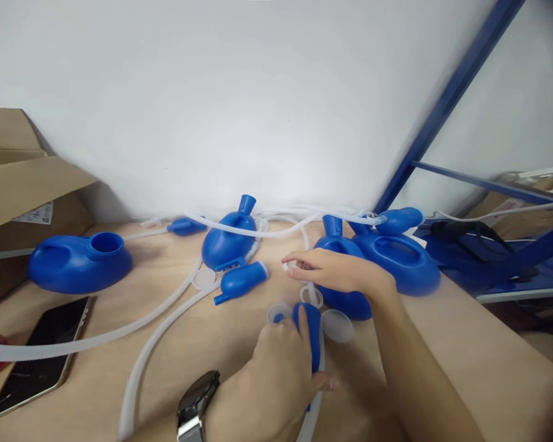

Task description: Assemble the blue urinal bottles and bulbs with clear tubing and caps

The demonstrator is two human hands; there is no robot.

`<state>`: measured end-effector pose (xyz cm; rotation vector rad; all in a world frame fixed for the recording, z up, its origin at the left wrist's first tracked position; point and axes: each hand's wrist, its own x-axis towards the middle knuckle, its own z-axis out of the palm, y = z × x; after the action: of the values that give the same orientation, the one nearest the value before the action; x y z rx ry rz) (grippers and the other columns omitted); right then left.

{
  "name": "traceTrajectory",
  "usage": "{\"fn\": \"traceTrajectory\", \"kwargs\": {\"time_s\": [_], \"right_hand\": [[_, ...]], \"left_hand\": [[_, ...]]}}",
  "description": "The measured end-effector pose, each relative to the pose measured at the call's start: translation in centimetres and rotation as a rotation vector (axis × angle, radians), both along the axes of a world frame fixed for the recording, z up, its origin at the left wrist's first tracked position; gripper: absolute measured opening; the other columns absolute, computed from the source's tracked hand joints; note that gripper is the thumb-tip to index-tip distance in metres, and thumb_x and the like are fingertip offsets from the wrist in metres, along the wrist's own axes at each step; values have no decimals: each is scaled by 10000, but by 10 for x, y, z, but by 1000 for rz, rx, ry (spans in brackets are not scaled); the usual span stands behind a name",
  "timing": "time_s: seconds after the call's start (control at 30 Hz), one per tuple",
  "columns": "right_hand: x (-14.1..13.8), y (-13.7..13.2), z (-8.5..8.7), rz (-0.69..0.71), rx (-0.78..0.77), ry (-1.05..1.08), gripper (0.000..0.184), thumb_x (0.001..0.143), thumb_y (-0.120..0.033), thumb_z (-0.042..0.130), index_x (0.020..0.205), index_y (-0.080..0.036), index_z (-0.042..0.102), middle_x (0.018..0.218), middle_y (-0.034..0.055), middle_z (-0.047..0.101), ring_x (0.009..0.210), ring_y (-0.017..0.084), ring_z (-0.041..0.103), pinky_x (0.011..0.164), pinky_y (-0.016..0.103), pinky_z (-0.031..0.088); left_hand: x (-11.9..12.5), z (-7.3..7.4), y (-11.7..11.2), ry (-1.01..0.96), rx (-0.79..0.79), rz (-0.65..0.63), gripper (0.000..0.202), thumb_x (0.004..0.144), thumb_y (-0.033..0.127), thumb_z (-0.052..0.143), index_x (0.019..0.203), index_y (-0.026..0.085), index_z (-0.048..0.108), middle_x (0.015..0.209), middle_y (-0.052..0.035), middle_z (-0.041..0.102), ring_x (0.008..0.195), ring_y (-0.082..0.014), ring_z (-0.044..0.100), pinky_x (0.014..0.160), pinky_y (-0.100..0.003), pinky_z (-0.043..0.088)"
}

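Note:
My left hand (276, 362), wearing a dark watch (197, 396), is closed around a hollow blue plastic spout piece (311, 341) low over the table. Just beyond it, my right hand (334, 269) pinches a small white piece (289, 265) between thumb and fingertips; its exact kind is too small to make out. Beneath the right hand lies a blue plastic urinal bottle (345, 302), partly covered by the wrist. Near the left hand are a translucent round cap (338, 326), a white ring (312, 297) and another cap (276, 312). A similar blue spout piece (243, 279) lies to the left.
More blue bottles stand at the left (80, 270), the back (228, 239) and the right (403, 261). Clear tubes (166, 319) curve across the table. A phone (39, 350) and a cardboard box (32, 184) are at the left, a blue metal frame (447, 116) at the right.

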<state>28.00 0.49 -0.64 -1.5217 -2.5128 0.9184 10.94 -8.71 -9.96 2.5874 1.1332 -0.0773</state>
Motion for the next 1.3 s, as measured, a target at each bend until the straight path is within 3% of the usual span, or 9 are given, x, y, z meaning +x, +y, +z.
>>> {"fn": "traceTrajectory", "kwargs": {"time_s": [0.1, 0.23, 0.33, 0.43, 0.63, 0.73, 0.9, 1.03, 1.3], "right_hand": [[-1, 0, 0, 12, 3, 4, 584, 1045, -596, 438, 1415, -209, 670, 1122, 102, 765, 1024, 293, 685, 964, 416, 498], [0, 1, 0, 5, -15, -6, 607, 1045, -601, 435, 1455, -201, 635, 1252, 118, 743, 1100, 309, 674, 1019, 438, 480], [4, 2, -1, -8, -17, -6, 630, 1045, -615, 428, 1476, -197, 620, 1344, 129, 715, 1171, 324, 663, 1074, 458, 462], [11, 5, -4, -12, 10, 49, 638, 1036, -648, 444, 1470, -220, 631, 1424, 117, 684, 1256, 332, 637, 1116, 459, 451], [24, 13, -8, 12, 18, 213, 602, 1023, -654, 494, 1484, -292, 629, 1360, 65, 725, 1248, 305, 661, 1121, 454, 486], [23, 18, -12, 45, -19, 366, 592, 1044, -592, 503, 1560, -305, 544, 1406, 64, 700, 1274, 279, 654, 1167, 474, 467], [11, 27, -26, 61, -4, 604, 614, 1057, -488, 536, 1622, -270, 433, 1601, 98, 545, 1396, 266, 586, 1240, 504, 407], [-3, 28, -30, 94, 23, 803, 625, 1032, -442, 605, 1607, -265, 439, 1687, 98, 438, 1491, 270, 500, 1261, 487, 395], [-13, 24, -31, 72, 52, 866, 643, 1009, -444, 663, 1600, -302, 452, 1690, 104, 426, 1427, 294, 568, 1229, 509, 444]], "left_hand": [[5, -3, 1, 122, 81, 40, 1039, 843, 693, 702, 1604, 49, 407, 1185, -342, 684, 987, -462, 679, 733, -555, 551], [12, 26, 6, 174, -6, -2, 838, 882, 420, 693, 1579, 39, 423, 1207, -297, 696, 1004, -404, 696, 833, -529, 563], [4, 47, 14, 122, -72, 11, 713, 800, 333, 733, 1460, 131, 554, 1191, -233, 717, 975, -386, 711, 779, -500, 573], [-21, 61, 25, 12, -27, 17, 602, 768, 399, 741, 1344, 252, 643, 1133, -165, 747, 866, -371, 725, 678, -473, 558], [-92, 93, 66, -201, 91, 218, 856, 733, 305, 766, 1556, 323, 530, 1456, -90, 657, 1239, -371, 643, 1043, -478, 526], [-117, 104, 85, -261, 160, 317, 903, 718, 337, 772, 1582, 323, 510, 1422, -89, 660, 1153, -353, 661, 1013, -473, 530], [-132, 112, 95, -382, 78, 185, 835, 807, 404, 703, 1605, 314, 474, 1420, -98, 597, 1035, -270, 650, 887, -375, 556], [-132, 111, 95, -402, 114, 168, 834, 819, 389, 707, 1610, 287, 463, 1397, -94, 616, 1085, -273, 626, 967, -391, 531], [-133, 111, 93, -409, 196, 134, 770, 863, 372, 698, 1592, 271, 473, 1480, -92, 590, 1212, -299, 617, 1042, -406, 523]]}}
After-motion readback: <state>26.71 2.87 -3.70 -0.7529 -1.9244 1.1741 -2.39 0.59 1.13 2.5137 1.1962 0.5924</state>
